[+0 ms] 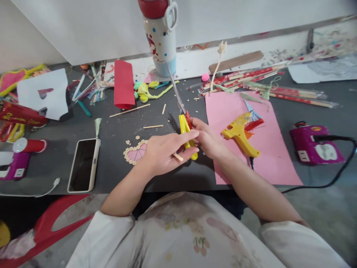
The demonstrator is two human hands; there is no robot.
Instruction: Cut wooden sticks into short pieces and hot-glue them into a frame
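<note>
On a dark table, flat pink paper to the right, perhaps for keeping the table clean. In the middle, scissors pointing far, maybe for safety. Right hand curled tight round them; left hand touching them too. On the paper, yellow glue gun. Near left, pink heart. Tucked tight in the left hand, short stick, maybe for not losing it.

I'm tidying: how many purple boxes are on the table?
2: one purple box right of the pink sheet, another purple box left of the phone. More may be hidden.
</note>
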